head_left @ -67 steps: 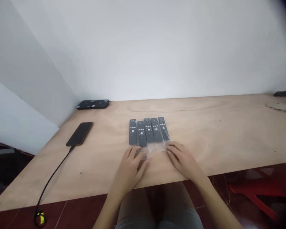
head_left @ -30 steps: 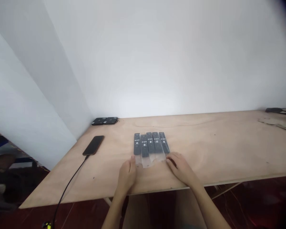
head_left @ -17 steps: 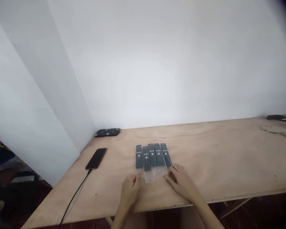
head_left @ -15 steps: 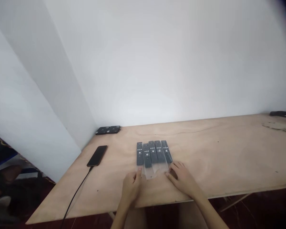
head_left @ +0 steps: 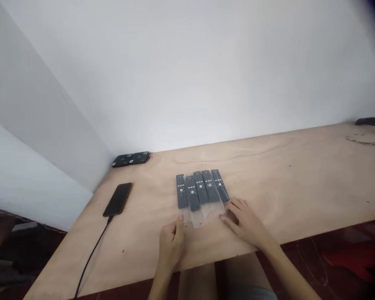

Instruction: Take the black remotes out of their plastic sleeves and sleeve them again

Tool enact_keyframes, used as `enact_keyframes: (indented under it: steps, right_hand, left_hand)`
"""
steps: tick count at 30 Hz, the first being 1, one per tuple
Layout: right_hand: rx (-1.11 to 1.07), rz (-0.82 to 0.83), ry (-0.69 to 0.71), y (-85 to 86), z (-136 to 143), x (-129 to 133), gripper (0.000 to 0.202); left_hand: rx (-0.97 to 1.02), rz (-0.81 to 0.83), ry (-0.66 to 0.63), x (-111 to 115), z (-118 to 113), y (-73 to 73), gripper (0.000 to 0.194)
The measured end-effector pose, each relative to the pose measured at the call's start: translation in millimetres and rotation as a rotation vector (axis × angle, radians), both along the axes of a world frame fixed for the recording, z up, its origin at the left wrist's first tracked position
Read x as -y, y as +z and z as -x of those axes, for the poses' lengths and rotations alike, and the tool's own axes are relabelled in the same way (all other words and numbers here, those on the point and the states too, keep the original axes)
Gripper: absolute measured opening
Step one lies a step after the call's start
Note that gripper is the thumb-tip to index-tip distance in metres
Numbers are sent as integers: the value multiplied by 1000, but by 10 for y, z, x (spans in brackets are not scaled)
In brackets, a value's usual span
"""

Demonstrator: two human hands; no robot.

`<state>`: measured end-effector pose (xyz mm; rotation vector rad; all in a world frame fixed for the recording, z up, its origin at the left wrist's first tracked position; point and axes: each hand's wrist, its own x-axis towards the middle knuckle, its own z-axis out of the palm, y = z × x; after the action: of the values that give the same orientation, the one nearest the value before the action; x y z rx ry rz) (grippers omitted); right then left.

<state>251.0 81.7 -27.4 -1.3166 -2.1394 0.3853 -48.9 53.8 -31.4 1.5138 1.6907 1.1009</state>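
Several dark remote controls (head_left: 201, 187) lie side by side on the wooden table, pointing away from me, in clear plastic sleeves whose loose ends reach towards me. My left hand (head_left: 171, 241) is closed at the near end of the leftmost remote control (head_left: 181, 191), its thumb and curled fingers pinching the sleeve's end. On the other side, my right hand (head_left: 244, 221) has its fingers bent over the near end of the rightmost remote control (head_left: 219, 184), thumb by the plastic. An empty sleeve end (head_left: 198, 218) spreads between my hands.
A phone (head_left: 118, 199) with a black cable (head_left: 92, 252) lies on the left of the wooden table (head_left: 300, 187). Two flat black boxes (head_left: 139, 158) sit in the back corner by the white wall. Dark and pale items (head_left: 367, 139) lie at the far right.
The view has tilted and shifted, so the table appears higher and rotated. Both hands remain at the near ends of the remote controls, which keep their arrangement.
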Motion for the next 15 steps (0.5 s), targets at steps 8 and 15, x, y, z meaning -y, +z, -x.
enact_keyframes:
  steps: [8,15]
  right_hand:
    - [18,27,2,18,-19,12,10]
    - [19,19,10,-6,-42,8,5]
  left_hand:
    - [3,-99,65,-22,27,-81,49]
    - [-119,-207,118,-44,23,-13,7]
